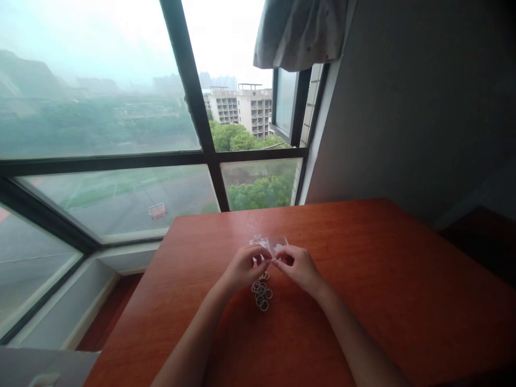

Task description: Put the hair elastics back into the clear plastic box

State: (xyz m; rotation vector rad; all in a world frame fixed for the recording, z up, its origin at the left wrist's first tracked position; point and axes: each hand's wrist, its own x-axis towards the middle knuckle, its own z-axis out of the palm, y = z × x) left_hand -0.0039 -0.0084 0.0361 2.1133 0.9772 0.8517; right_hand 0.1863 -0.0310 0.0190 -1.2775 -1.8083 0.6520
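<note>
My left hand (244, 267) and my right hand (297, 267) meet over the middle of a reddish wooden table (363, 258). Both are closed in a pinch, fingertips almost touching, on something small that I cannot make out. Just beyond the fingers lies a small clear plastic bag (271, 243) flat on the table. Below the hands, toward me, sits a little pile of several pale small rings (261, 293), touching one another.
A large window with dark frames (193, 97) fills the left and far side, beyond the table's far edge. A grey wall (423, 107) stands at the right. A bunched curtain (300, 32) hangs at the top. A low sill (92, 285) runs left of the table.
</note>
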